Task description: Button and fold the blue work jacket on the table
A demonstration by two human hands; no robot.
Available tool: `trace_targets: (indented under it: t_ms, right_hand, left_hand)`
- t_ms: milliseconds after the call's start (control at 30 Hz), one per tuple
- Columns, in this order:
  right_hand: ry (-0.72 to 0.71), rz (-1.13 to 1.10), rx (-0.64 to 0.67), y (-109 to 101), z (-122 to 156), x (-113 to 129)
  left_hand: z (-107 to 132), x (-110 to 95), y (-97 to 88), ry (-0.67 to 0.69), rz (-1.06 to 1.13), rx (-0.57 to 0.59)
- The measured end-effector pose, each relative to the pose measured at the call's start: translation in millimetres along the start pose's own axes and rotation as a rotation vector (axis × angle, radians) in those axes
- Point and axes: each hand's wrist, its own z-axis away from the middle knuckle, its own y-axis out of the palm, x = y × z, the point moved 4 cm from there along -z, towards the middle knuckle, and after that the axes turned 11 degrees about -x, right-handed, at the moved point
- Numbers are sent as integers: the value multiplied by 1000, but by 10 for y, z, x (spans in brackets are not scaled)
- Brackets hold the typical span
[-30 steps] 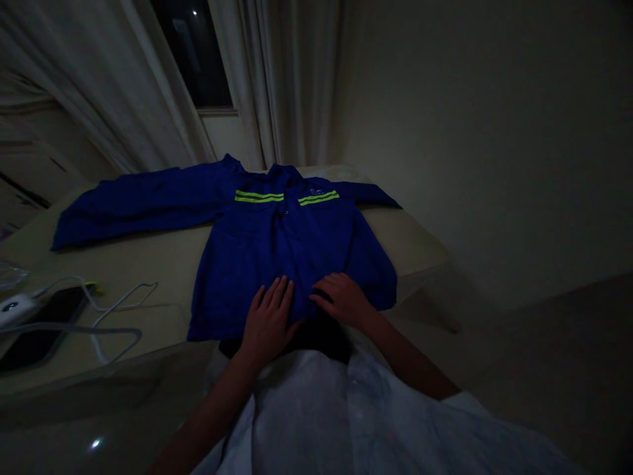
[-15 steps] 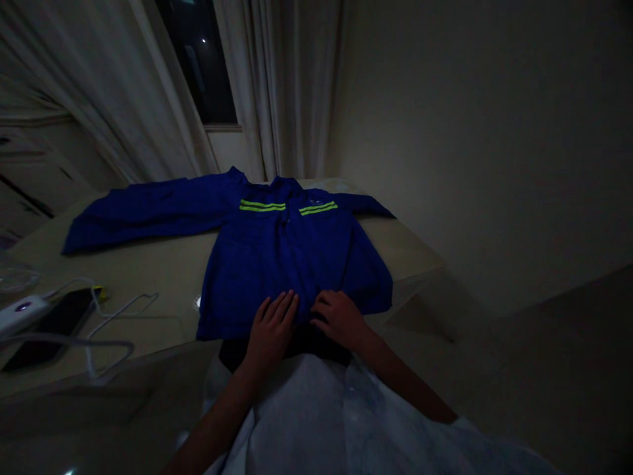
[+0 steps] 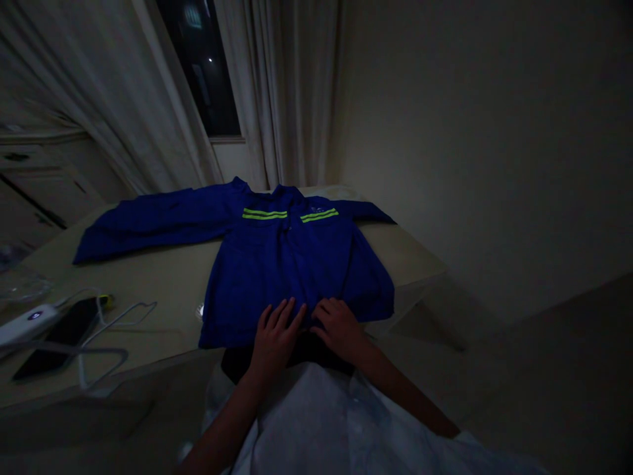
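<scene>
A blue long-sleeved work jacket (image 3: pixel 277 264) with yellow-green stripes across the chest lies front up, its hem near me. One sleeve stretches out to the left; the other reaches right and shows only in part. On the middle of the hem rests my left hand (image 3: pixel 277 336), palm down, fingers spread and holding nothing. Just to its right, my right hand (image 3: pixel 341 328) touches the hem beside the front opening, fingers loosely bent and thumb apart from them. The front closure runs up between the two hands. Dim light hides fine detail.
The jacket is on a pale table (image 3: pixel 168 284). At the left are a white power bank (image 3: pixel 30 323), a dark phone (image 3: pixel 64 336), a looped white cable (image 3: pixel 123 316) and some clear plastic (image 3: pixel 22 284). Behind stand curtains (image 3: pixel 291 99) and a cabinet (image 3: pixel 39 185); a wall rises at right.
The whole view has shifted slightly, with the table and jacket a little lower. My left thumb is now spread away from its fingers. Both hands stay at the hem, and the jacket lies as before.
</scene>
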Motion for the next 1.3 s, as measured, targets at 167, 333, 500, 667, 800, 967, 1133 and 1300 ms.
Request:
trace_targets:
  t_ms: [167,333,500,667,800,967,1133,1300]
  right_hand:
    - [22,-34,-16,-24,10,16]
    - [10,-89,-74,-27,47,2]
    - [-83,-120,-282,-47,134,-26]
    - [-146,-124,-403,-16,188,-26]
    - [-181,-101,-447,23,205,-18]
    - [-232,-123,-529,23,245,-6]
    - [-234,-259,-577,3,308,-38]
    - [-176,-338,-567,11,337,-94]
  left_hand:
    - [16,16,21,-3,-18,-27]
    - [9,15,21,0,-14,-32]
    - [12,29,8,11,13,-24]
    - [29,40,-7,49,18,-23]
    - [19,-10,-4,118,61,-58]
    - [-18,-62,-4,213,107,-125]
    - [-28,-67,-22,205,117,-149]
    - [-39,-90,-28,167,126,-183]
